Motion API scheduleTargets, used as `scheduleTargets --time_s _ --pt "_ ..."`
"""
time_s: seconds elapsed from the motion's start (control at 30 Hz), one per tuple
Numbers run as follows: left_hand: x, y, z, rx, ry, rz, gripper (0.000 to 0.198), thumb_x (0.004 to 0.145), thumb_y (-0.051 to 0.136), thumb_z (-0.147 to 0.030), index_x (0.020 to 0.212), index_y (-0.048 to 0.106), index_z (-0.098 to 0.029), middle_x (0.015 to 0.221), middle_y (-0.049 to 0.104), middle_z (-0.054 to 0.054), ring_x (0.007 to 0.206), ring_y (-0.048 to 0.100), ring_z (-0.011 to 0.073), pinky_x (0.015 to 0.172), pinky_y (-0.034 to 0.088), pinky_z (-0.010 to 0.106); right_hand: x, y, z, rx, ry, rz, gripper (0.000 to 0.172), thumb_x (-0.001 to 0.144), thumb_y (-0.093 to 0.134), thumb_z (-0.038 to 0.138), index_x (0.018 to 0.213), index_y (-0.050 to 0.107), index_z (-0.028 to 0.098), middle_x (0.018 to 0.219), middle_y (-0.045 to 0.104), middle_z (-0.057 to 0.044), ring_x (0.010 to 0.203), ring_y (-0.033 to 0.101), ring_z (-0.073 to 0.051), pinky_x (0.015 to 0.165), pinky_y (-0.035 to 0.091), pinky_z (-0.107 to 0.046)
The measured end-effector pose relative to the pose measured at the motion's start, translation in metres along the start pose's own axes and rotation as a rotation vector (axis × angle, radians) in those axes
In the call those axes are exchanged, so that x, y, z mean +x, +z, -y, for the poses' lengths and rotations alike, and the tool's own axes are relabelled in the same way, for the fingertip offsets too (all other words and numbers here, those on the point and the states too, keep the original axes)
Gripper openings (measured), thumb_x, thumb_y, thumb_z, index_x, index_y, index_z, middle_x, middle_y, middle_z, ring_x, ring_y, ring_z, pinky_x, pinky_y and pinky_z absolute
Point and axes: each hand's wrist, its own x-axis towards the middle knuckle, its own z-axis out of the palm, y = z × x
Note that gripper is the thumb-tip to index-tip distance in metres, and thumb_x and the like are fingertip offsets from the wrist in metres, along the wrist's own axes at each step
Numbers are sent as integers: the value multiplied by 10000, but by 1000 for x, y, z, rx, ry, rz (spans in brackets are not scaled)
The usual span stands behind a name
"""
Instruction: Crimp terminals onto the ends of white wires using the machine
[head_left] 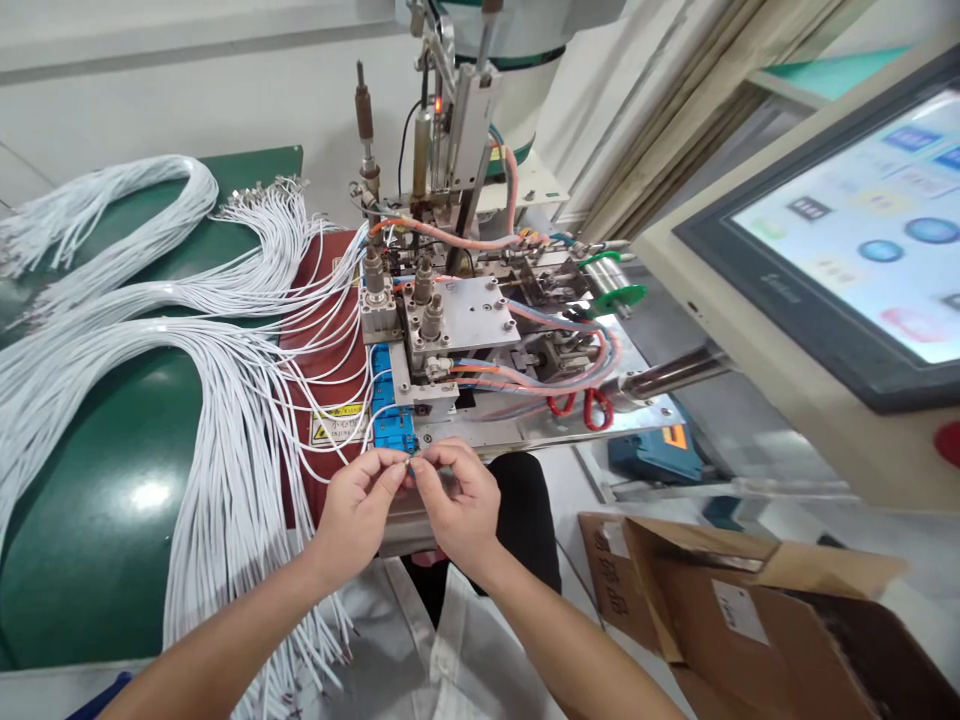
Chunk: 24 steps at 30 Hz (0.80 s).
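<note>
Together, a bare left hand (354, 512) and right hand (463, 505) pinch a tiny, indistinct piece (409, 463) near blue rectangular blocks (393, 430); positioning seems underway, the next move likely demanding steadiness.

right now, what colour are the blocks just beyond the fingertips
The blocks are bright blue, seen best in the head view.

The head camera is looking forward and down from above the wearer's forearms (232, 618), taking in the left hand (358, 505) and right hand (463, 500) closely, just below centre. It is facing the machine (469, 315) just beyond them, with the screen (847, 225) crowding the right edge and the green table (97, 470) spreading leftward.
</note>
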Motion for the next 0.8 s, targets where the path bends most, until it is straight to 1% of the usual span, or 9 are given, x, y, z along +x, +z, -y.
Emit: scheduleTargets --time_s 0.1,0.2,0.37,0.43,0.47,0.5,0.57,0.73,0.8 --pt "1 -1 1 -12 -9 13 160 788 522 -281 771 594 -139 670 566 -5 648 514 109 643 421 219 8 -6 0 -77 -121 79 102 745 553 125 663 544 183 640 563 -12 644 535 -142 624 436 -277" --pt "2 -5 0 -17 -56 90 170 790 514 -283 742 581 -134 654 549 -7 599 482 93 588 400 205 20 -18 1 -96 -188 275 91 751 555 132 676 550 185 651 578 -18 652 539 -141 626 439 -271" --pt "5 -14 -7 77 -103 229 185 773 518 -272 667 572 -130 577 528 -21 524 432 74 534 361 196 39 -38 2 -98 -212 601 51 755 571 158 708 560 177 689 576 -25 670 527 -133 627 430 -258" --pt "6 -17 -9 90 -119 294 194 770 524 -273 650 567 -126 571 532 -19 516 428 71 526 353 194 42 -40 2 -76 -210 676 50 753 573 152 711 561 175 687 568 -23 676 521 -132 627 424 -256" --pt "6 -18 -9 83 -131 315 196 769 527 -275 649 566 -124 572 534 -17 511 428 69 521 351 193 42 -40 2 -56 -204 687 51 750 576 150 708 560 175 685 564 -20 676 518 -131 627 423 -255" --pt "7 -19 -10 64 -144 323 194 768 532 -278 656 566 -123 575 536 -16 507 430 67 515 351 192 41 -39 1 -31 -191 679 55 749 579 151 704 560 176 680 557 -17 669 515 -129 621 420 -253" --pt "7 -18 -9 5 -151 284 191 766 540 -287 675 568 -122 585 541 -14 503 443 66 514 359 192 36 -33 -2 31 -134 600 67 751 584 161 692 559 180 671 543 -8 649 507 -123 607 417 -249" --pt "5 -11 -4 -98 -94 130 175 775 553 -297 733 585 -130 660 585 1 563 521 87 580 416 214 15 -11 -8 189 86 272 78 762 588 184 686 574 194 681 544 -1 645 516 -123 595 417 -254" --pt "4 -10 -2 -88 -58 105 168 788 543 -293 748 590 -136 681 593 2 586 536 90 605 428 216 11 -7 -8 226 128 200 68 760 590 181 694 586 196 697 553 -6 651 526 -126 597 422 -257"
